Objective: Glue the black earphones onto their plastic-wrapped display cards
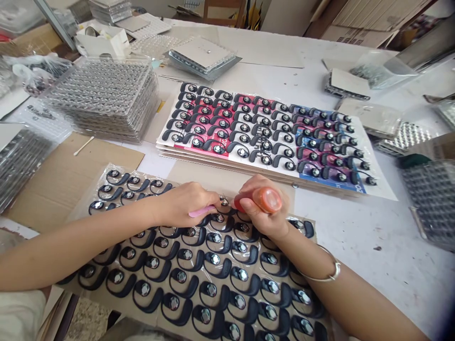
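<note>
In the head view my left hand [188,206] is closed around a slim pink tool [202,211]; its working tip is hidden by the fingers. My right hand [265,213] wraps around a red-orange squeeze bottle [267,199], its round base facing me and its other end pointing down and left. Both hands meet over a black ear-hook earphone piece [224,202] with a shiny faceted gem. It lies on a film-covered cardboard sheet [93,201], among rows of similar black ear-hook pieces [213,259]. My hands partly cover the upper rows.
Beyond my hands, a stack of printed sheets [384,187] bears more black ear-hook pieces. Clear trays of gems [103,94] are piled at the left. A cotton swab [84,146] lies on brown cardboard [53,189]. More gem trays [432,199] stand at the right edge.
</note>
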A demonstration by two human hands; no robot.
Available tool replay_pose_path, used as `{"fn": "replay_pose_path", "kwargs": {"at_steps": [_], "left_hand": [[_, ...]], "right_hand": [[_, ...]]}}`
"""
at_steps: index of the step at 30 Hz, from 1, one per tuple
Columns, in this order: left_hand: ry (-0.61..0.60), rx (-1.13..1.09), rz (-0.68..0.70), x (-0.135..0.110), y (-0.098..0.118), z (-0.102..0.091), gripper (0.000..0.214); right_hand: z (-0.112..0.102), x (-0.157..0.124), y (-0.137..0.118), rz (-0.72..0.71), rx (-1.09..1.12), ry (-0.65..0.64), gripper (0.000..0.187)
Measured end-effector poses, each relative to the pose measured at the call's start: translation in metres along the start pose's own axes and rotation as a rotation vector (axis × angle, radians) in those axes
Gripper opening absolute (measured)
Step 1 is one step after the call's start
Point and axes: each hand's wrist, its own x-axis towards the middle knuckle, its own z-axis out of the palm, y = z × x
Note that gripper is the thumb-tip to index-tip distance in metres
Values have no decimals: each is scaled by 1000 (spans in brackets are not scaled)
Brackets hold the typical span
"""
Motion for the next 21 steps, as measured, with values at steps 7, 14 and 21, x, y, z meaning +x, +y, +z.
{"fn": "replay_pose_path", "kwargs": {"at_steps": [7,14,21], "left_hand": [[31,-134,-50,-1,-2,1,22],[97,-224,-83,-2,-3,1,18],[462,-238,-224,-26,-1,-23,16]], "right_hand": [[2,-1,1,1,21,14,14],[2,-3,2,19,53,25,14],[2,-4,3,31,56,16,14]]}}
